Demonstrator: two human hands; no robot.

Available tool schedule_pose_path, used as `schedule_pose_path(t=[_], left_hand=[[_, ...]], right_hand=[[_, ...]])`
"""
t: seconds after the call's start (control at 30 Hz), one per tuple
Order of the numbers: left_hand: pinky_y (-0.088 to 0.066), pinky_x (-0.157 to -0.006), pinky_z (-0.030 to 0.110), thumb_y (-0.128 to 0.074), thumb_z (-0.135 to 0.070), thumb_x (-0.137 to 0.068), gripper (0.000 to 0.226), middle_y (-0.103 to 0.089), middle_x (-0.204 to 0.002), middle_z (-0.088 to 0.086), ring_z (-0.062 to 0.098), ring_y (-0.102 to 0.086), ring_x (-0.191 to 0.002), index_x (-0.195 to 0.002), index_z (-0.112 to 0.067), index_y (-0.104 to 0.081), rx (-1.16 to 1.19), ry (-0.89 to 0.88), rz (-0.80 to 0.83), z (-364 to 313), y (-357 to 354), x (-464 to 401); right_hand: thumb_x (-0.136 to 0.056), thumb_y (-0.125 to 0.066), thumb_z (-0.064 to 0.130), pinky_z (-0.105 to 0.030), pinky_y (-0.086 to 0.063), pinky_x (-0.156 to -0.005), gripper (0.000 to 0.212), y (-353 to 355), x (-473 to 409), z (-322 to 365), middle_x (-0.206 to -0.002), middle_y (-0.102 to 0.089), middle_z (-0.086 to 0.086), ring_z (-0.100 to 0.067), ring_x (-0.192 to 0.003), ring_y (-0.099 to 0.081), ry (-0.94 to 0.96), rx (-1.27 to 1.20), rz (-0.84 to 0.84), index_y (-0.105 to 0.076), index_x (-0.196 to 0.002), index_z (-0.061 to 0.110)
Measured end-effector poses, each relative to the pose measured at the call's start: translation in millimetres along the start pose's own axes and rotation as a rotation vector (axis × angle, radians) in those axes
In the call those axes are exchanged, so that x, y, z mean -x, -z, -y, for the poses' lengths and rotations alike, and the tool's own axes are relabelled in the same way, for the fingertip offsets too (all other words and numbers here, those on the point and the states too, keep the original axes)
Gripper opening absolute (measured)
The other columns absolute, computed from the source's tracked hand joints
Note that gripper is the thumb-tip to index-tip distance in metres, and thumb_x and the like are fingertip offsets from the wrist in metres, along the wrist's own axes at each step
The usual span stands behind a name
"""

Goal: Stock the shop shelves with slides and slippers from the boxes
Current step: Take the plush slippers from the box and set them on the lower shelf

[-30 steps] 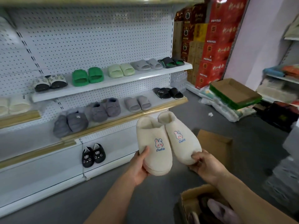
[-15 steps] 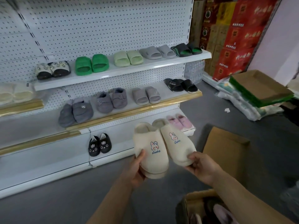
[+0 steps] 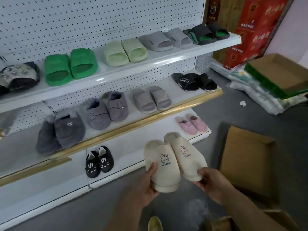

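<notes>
The left hand (image 3: 146, 185) is gripping one cream bunny slipper (image 3: 162, 165), thumb curled over its toe; the right hand (image 3: 215, 182) is pinching the other cream slipper (image 3: 186, 157) beside it.

Dim, even indoor light; soft shadows under the shelf (image 3: 116, 75) edges. Slight glare on white shelf lips. Wide-angle bending toward frame edges; mild softness and motion blur at borders.

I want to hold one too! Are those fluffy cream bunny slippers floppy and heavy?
The cream bunny slippers look plush, so probably soft and a bit squashy. The left hand and right hand hold one each by the end, so they're likely light. Flat soles shouldn't roll.
</notes>
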State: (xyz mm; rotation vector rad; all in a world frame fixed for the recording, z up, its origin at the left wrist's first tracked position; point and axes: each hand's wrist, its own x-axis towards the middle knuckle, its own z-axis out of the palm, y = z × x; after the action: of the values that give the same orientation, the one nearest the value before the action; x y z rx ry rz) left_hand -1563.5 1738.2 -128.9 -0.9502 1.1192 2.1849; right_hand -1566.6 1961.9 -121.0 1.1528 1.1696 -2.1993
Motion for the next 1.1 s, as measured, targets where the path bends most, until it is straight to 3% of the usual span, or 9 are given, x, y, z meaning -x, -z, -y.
schedule_pose_path(t=[0.23,0.4,0.53,0.67,0.83,0.9,1.0,1.1], left_hand=[[-0.057,-0.078,0.043,-0.072,-0.031,-0.082,0.046,-0.074,-0.109,0.011,0.032,-0.066,-0.106,-0.123,-0.012,-0.062,-0.128,0.049,0.004,-60,15,-124],[-0.052,-0.094,0.047,-0.076,-0.033,-0.073,0.061,-0.070,-0.119,0.009,0.029,-0.064,-0.113,-0.129,-0.016,-0.060,-0.164,0.077,0.031,-65,34,-213],[-0.051,-0.095,0.046,-0.070,-0.030,-0.082,0.050,-0.069,-0.120,0.011,0.029,-0.064,-0.113,-0.128,-0.014,-0.060,-0.181,0.098,0.045,-65,41,-286],[-0.052,-0.090,0.045,-0.068,-0.035,-0.085,0.048,-0.068,-0.121,0.009,0.028,-0.062,-0.114,-0.127,-0.013,-0.060,-0.282,0.074,0.031,-56,55,-370],[-0.046,-0.102,0.054,-0.085,-0.044,-0.067,0.071,-0.064,-0.129,0.011,0.034,-0.060,-0.120,-0.127,-0.014,-0.062,-0.340,0.092,-0.024,-43,84,-469],[-0.054,-0.092,0.047,-0.081,-0.042,-0.076,0.061,-0.065,-0.128,0.009,0.030,-0.063,-0.115,-0.127,-0.014,-0.062,-0.340,0.105,-0.045,-38,87,-499],[-0.060,-0.070,0.036,-0.062,-0.027,-0.093,0.038,-0.069,-0.121,0.007,0.024,-0.071,-0.101,-0.128,-0.012,-0.059,-0.252,0.143,-0.071,-35,82,-538],[-0.060,-0.065,0.034,-0.063,-0.025,-0.092,0.035,-0.073,-0.112,0.005,0.020,-0.074,-0.090,-0.125,-0.014,-0.061,-0.241,0.126,-0.118,-38,81,-577]], right_hand=[[-0.080,-0.051,-0.016,-0.033,-0.053,-0.054,0.028,-54,-101,13,-0.100,-0.056,-0.026,-0.029,-0.076,-0.056,-0.010,-0.035,-0.140,-0.056,-0.108,-0.012],[-0.079,-0.056,-0.015,-0.026,-0.052,-0.042,0.021,-66,-177,16,-0.091,-0.056,-0.023,-0.027,-0.072,-0.055,-0.052,-0.078,-0.200,-0.057,-0.100,-0.013],[-0.080,-0.058,-0.011,-0.025,-0.050,-0.041,0.020,-66,-255,16,-0.084,-0.055,-0.020,-0.025,-0.068,-0.054,-0.041,-0.106,-0.248,-0.058,-0.099,-0.008],[-0.080,-0.054,-0.012,-0.033,-0.052,-0.058,0.025,-58,-344,7,-0.087,-0.057,-0.017,-0.027,-0.075,-0.056,-0.006,-0.100,-0.256,-0.059,-0.102,-0.001],[-0.081,-0.056,-0.010,-0.034,-0.055,-0.054,0.034,-34,-446,-17,-0.099,-0.059,-0.020,-0.034,-0.081,-0.061,-0.037,-0.128,-0.234,-0.058,-0.114,-0.001],[-0.082,-0.058,-0.008,-0.037,-0.057,-0.057,0.035,-28,-482,-20,-0.106,-0.060,-0.021,-0.035,-0.085,-0.063,-0.060,-0.094,-0.204,-0.058,-0.116,0.001],[-0.081,-0.061,-0.006,-0.034,-0.054,-0.059,0.035,-28,-533,-16,-0.095,-0.065,-0.018,-0.028,-0.076,-0.063,-0.038,-0.010,-0.220,-0.062,-0.115,0.002],[-0.079,-0.064,-0.007,-0.030,-0.050,-0.055,0.036,-37,-580,-11,-0.091,-0.066,-0.015,-0.025,-0.073,-0.061,0.002,0.048,-0.212,-0.064,-0.114,0.003]])
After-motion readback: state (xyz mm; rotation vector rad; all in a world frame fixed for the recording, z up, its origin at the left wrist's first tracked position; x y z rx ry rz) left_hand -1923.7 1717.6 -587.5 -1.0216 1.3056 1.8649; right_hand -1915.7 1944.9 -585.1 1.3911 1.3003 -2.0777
